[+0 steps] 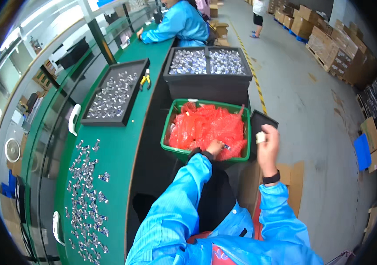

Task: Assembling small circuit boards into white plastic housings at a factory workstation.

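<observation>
Hands at the green crate
Left hand [215, 147] pinches a small part among red bags [206, 126] in the crate [174, 110]; right hand [268, 141] grips a pale piece [260, 137] aloft, clear of the pile

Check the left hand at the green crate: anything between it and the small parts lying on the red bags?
Nothing visible. The left hand is already down inside the green crate, fingers on the red bags, touching a small part. The right hand is raised off to the crate's right side, holding a small pale piece, clear of that reach.
</observation>
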Demonstrator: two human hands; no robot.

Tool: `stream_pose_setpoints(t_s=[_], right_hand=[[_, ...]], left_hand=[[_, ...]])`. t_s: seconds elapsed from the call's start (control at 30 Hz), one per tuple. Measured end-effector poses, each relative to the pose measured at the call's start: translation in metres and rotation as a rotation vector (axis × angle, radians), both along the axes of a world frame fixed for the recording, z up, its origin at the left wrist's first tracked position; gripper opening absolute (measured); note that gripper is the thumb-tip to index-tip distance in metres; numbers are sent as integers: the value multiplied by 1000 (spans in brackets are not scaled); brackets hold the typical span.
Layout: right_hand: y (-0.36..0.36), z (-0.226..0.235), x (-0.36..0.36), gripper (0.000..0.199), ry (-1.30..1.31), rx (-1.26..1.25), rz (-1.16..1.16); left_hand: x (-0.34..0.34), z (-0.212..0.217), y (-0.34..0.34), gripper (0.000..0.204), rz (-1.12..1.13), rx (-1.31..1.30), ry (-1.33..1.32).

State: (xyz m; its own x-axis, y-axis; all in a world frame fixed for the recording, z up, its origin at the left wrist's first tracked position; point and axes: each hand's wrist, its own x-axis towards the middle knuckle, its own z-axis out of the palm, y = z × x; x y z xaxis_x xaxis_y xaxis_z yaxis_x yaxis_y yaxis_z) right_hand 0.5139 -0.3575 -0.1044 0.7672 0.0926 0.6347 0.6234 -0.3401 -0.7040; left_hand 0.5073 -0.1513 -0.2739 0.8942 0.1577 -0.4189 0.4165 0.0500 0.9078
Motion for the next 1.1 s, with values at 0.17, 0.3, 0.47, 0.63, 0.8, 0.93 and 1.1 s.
stream_pose_setpoints(t_s=[0.17,0.3,0.47,0.63,0.8,0.93,1.1], right_hand=[[-41,9,-27,17,414,146,230],[2,9,-86,30,157,-406,397],[23,-54,-184,28,246,-537,875],[22,-101,-236,29,564,-565,1100],[52,-110,-190,29,1007,-615,1047],[138,-83,-133,26,968,-352,1111],[250,-20,-95,28,660,31,1102]], left_hand=[[-5,18,-27,18,223,-46,-130],[-119,63,-46,12,312,0,-361],[-305,76,-75,13,487,-370,-20],[-392,48,-86,5,622,-646,197],[-390,-4,-47,46,461,388,270],[-410,-130,-36,87,282,5,653],[-360,-109,-13,88,302,-122,615]])
